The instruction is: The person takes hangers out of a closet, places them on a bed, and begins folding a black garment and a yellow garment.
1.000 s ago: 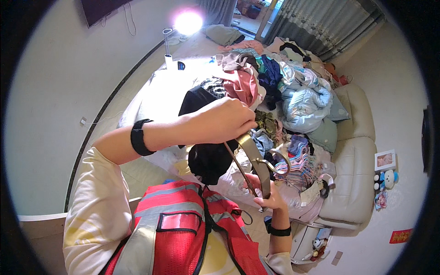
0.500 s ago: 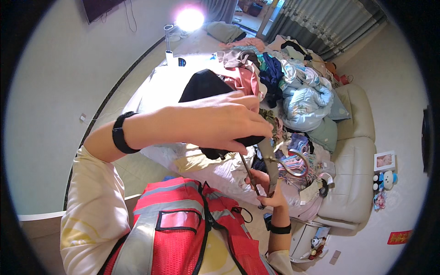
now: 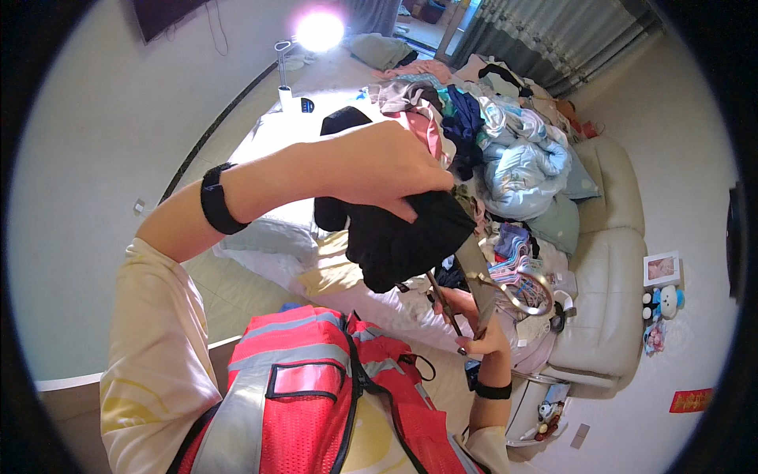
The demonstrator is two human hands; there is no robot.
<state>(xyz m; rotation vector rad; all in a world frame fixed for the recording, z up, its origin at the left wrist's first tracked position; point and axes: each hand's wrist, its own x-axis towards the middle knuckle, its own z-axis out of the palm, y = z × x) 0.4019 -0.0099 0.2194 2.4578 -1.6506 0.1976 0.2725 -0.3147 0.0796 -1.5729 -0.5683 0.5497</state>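
Slanting up beyond the red vest [image 3: 304, 355], a gold hanger [image 3: 476, 272] is running lengthwise from the right hand [image 3: 493, 340] toward a black garment [image 3: 410, 241], its hook [image 3: 546, 294] pointing right. The left forearm is crossing from the left, elbow bent, back of the left hand [image 3: 383, 162] facing up; the right hand is reaching up from below. The left thumb and fingers are pinching the cloth, which is hanging below them, the farther fingertips hidden. The right thumb and fingers are closing around the hanger's lower end; its upper end is disappearing at the cloth, whether inside or behind I cannot tell. Farther off, a blue quilt [image 3: 525, 178] is lying beside heaped clothes [image 3: 422, 95] on the bed [image 3: 264, 138], and a lamp [image 3: 320, 31] is shining beyond.
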